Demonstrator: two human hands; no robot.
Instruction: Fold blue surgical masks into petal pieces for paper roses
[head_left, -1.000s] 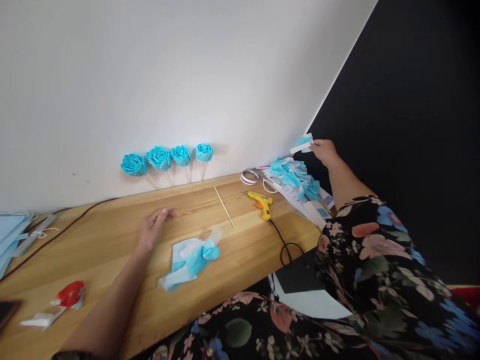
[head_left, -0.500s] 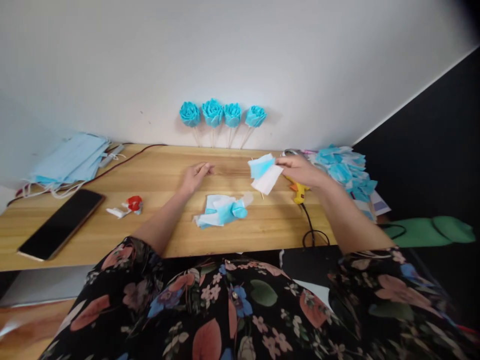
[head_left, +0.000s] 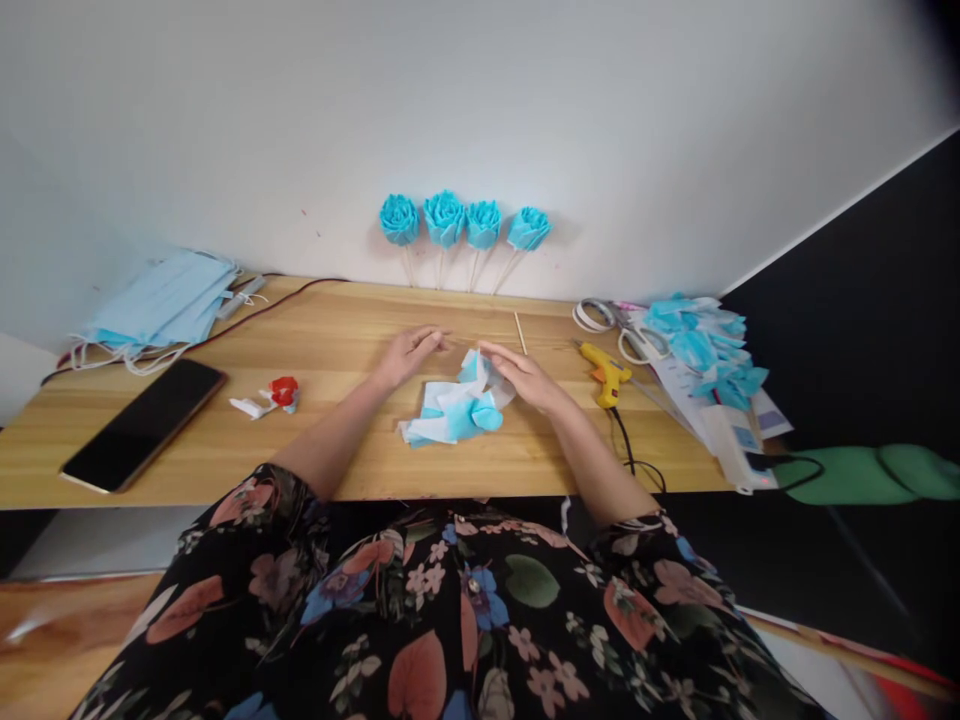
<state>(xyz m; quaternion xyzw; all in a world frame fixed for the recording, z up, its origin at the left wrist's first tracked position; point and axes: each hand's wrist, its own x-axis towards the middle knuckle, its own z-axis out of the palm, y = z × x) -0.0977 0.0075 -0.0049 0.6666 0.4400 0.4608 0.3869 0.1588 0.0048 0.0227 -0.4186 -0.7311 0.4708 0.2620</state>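
My right hand (head_left: 521,378) is over the right end of a small heap of blue-and-white fabric pieces (head_left: 450,415) on the table. Its fingers are closed on a blue-and-white fabric piece (head_left: 472,368), which hangs against the heap. My left hand (head_left: 412,355) hovers just left of it, with thumb and fingers curled together; whatever may be between them is hidden. A thin wooden stick (head_left: 520,332) lies behind my right hand. Against the wall lean several blue fabric flowers (head_left: 445,220) on stick stems.
At right are a yellow glue gun (head_left: 607,374), scissors (head_left: 641,345), a tape roll (head_left: 594,315), a pile of blue cut pieces (head_left: 701,340) and a white power strip (head_left: 735,445). At left are face masks (head_left: 161,300), a phone (head_left: 146,425) and a red-and-white scrap (head_left: 283,391).
My right hand has brought the fabric piece left and down to the heap. The stick that showed behind the piece now lies on the table. My left hand stays close by, fingers curled.
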